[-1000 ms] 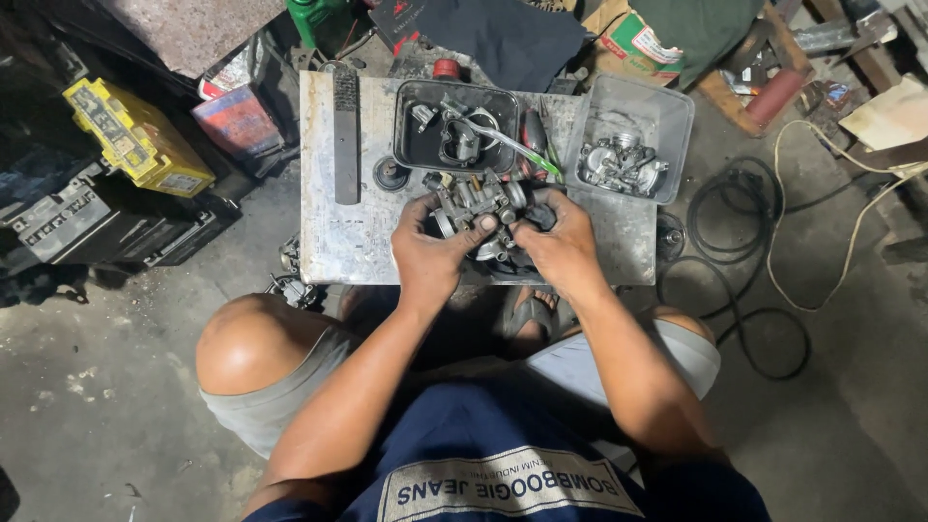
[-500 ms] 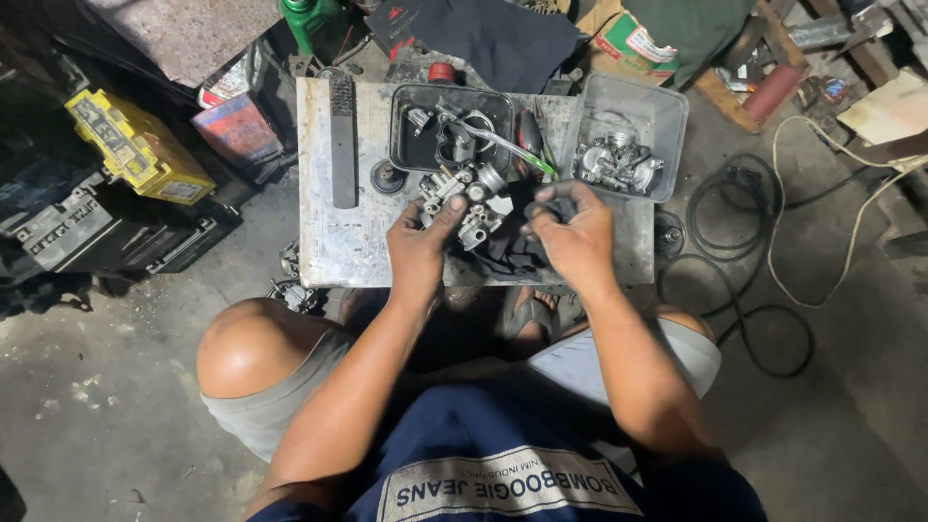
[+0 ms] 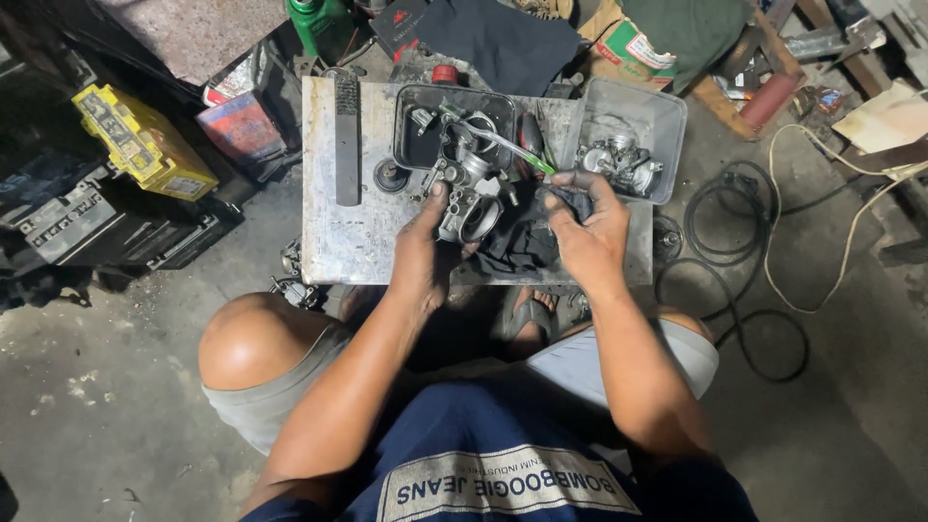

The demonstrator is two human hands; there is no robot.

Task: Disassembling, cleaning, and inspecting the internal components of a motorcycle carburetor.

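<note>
1. Head view, looking down on a person crouched at a low metal slab (image 3: 333, 246) set on a concrete floor.
2. Far left: a yellow box (image 3: 140, 140) and dark cases lie on the floor, well apart from the slab. A red can (image 3: 242, 126) stands nearer the slab's left corner.
3. On the slab's left part, a long dark bar (image 3: 346, 135) lies lengthwise; a small round cap (image 3: 391, 175) sits just beside it.
4. Left hand (image 3: 422, 253): fingers curled closed around a metal carburetor (image 3: 469, 215), thumb up along its side. The carburetor is lifted slightly over the middle of the slab, its round bore facing the camera.
5. Behind it, a dark tray (image 3: 418, 145) holds more metal parts. A thin rod with a green tip (image 3: 507, 147) rests slantwise across the tray's edge.
6. Dark rag (image 3: 522, 237): bunched in the middle of the slab between the two hands, touching the carburetor.
7. Right hand (image 3: 588, 232): fingers bent and pinched shut on the rag's upper edge.
8. Right of that hand, a clear plastic box (image 3: 667, 116) holds a second cluster of metal parts (image 3: 619, 164).
9. Far right: black cable (image 3: 744, 242) lies coiled on the floor, crossed by a pale cord (image 3: 822, 193).
</note>
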